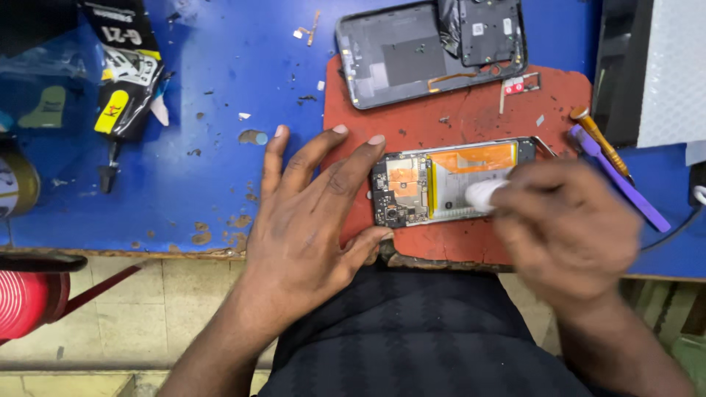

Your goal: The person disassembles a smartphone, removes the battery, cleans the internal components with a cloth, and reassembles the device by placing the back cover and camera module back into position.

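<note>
Opened phone (448, 181) sits at the red mat's (471, 110) front edge, left hand (309, 213) spread flat bracing its end, blurry right hand (566, 228) pinching a small white piece (485, 194) onto the battery, looks like mid-rubbing, needing light steady strokes.

Black glue tube (126, 70), purple pry tool (621, 179), screwdriver (599, 140), phone back cover (412, 55)

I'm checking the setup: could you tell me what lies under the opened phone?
The opened phone lies on a red mat atop the blue table. The right hand covers its right end.
</note>
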